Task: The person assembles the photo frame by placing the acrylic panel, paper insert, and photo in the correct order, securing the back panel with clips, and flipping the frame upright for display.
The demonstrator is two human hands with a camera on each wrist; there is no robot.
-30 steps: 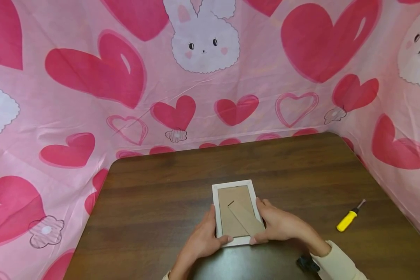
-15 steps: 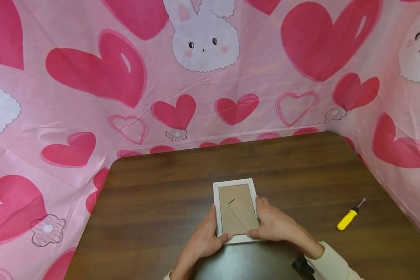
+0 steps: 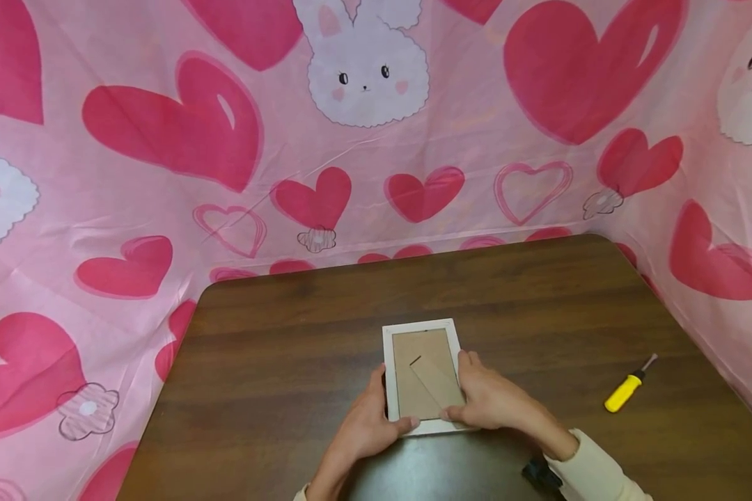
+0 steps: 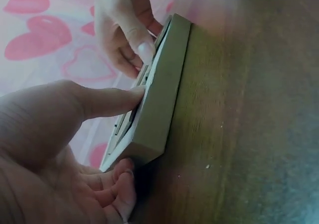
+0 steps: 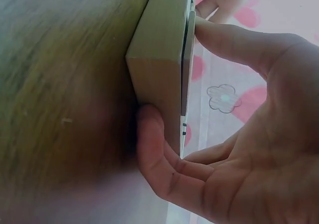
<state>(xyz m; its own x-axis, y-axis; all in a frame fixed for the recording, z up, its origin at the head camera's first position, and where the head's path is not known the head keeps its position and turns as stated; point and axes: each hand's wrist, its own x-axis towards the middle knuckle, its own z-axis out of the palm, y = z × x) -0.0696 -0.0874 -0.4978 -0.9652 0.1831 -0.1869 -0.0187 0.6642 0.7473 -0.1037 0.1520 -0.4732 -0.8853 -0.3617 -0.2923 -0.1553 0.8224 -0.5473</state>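
Observation:
A white-rimmed picture frame (image 3: 388, 351) lies back side up near the front of the wooden table, its brown backing board (image 3: 407, 396) and slanted easel leg (image 3: 435, 383) showing. My left hand (image 3: 366, 421) grips the left side, thumb on the lower rim and fingers against the edge. From the right, my right hand (image 3: 491, 396) holds the opposite side, its thumb on the easel leg near the lower end. The left wrist view shows the frame's thick side wall (image 4: 159, 94) close over the table. In the right wrist view, curled fingers (image 5: 152, 139) press the frame's side.
A screwdriver (image 3: 623, 393) with a yellow handle lies on the table (image 3: 276, 362) to the right. Beside the right sleeve is a small black object (image 3: 539, 476), partly hidden. Pink heart-print cloth (image 3: 363, 153) hangs behind the table and along its sides.
My right thumb has moved up from the lower rim onto the easel leg, which now lies flatter and further in from the right rim. The left hand keeps its grip.

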